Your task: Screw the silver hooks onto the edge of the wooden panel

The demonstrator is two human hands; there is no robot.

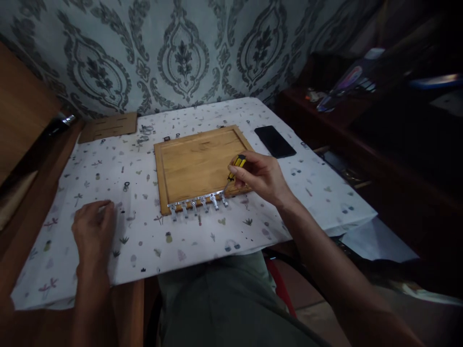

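Observation:
My right hand (262, 176) is closed around a small yellow-and-black screwdriver (237, 167). The screwdriver is tilted, its shaft pointing down to the right end of a shiny metal hook rail (198, 198). That rail, with several hooks, lies along the near edge of a framed wooden board (197, 166) flat on the table. My left hand (93, 226) rests on the tablecloth, left of the board. Its fingers curl in towards the thumb; whatever may be between them is hidden.
A black phone (275, 141) lies right of the board. Small metal hardware (145, 130) sits near a brown cardboard piece (108, 127) at the back left. The patterned tablecloth (202, 236) covers the table. A clear bottle (349, 79) stands on dark furniture to the right.

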